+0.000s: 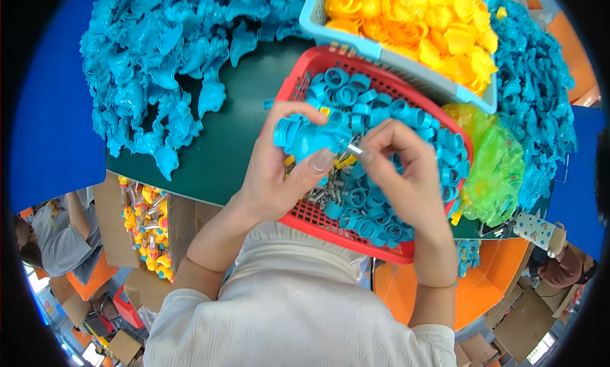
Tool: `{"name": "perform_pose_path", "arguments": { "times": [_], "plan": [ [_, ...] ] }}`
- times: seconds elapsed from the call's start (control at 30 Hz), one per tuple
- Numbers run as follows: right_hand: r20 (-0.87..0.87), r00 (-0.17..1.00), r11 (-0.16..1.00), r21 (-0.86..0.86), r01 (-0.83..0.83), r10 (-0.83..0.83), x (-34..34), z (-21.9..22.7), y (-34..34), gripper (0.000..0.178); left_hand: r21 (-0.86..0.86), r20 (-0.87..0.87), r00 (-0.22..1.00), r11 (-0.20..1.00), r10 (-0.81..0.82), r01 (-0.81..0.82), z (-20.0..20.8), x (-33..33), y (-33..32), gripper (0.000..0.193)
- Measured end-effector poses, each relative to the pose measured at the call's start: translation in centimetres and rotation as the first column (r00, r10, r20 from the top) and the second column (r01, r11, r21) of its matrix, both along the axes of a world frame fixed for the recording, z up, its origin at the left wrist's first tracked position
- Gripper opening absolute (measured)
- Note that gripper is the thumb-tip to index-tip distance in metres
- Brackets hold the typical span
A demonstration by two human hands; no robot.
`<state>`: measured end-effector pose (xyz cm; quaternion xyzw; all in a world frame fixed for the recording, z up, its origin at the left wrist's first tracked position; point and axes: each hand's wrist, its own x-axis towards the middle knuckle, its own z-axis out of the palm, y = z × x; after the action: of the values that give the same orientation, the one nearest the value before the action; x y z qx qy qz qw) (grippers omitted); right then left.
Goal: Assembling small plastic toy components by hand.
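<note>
Over the red basket [381, 254], my left hand [270, 179] is wrapped round a hollow, glossy blue plastic toy part [311, 138]. Its round, ring-like end points left. Between the thumb and fingertips of my right hand [406, 173] is a small silvery metal pin [354, 149], its tip at the right end of the blue part. Whether the pin has entered the part, I cannot tell. Below both hands, the basket holds many blue plastic rings [365, 226], with small metal pieces [327, 194] and a few yellow bits among them.
A heap of blue plastic parts [146, 55] covers the table's far left. Behind the basket stands a light-blue crate [394, 54] of yellow pieces. To its right lie a green plastic bag [492, 170] and more blue parts [534, 81]. Other people sit at both sides.
</note>
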<state>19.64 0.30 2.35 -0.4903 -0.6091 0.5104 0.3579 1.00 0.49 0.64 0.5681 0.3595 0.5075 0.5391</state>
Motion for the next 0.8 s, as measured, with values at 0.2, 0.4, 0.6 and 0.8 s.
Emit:
{"name": "perform_pose_path", "arguments": {
  "times": [0.2,0.4,0.6,0.8],
  "plan": [
    [-0.073,0.997,0.999,0.030,0.031,-0.028,-1.2,-0.5,-0.5,0.003,-0.080,-0.056,0.996,0.994,0.071,-0.075,0.0,0.0,0.1,0.024],
    [-0.250,0.968,0.998,-0.049,-0.028,0.015,-1.7,-0.8,-0.5,0.020,-0.136,-0.036,0.992,0.983,0.120,-0.124,-0.1,-0.1,-0.2,0.024],
    [-0.196,0.975,0.990,0.112,-0.085,0.106,-2.0,-0.2,-0.4,0.022,-0.115,-0.076,0.987,0.982,0.139,-0.147,-0.3,-0.2,-0.2,0.022],
    [-0.124,0.988,0.995,0.029,-0.094,0.097,-1.6,-0.1,0.0,0.020,-0.089,-0.115,0.988,0.989,0.106,-0.117,-0.1,-0.1,-0.1,0.022]
  ]
}}
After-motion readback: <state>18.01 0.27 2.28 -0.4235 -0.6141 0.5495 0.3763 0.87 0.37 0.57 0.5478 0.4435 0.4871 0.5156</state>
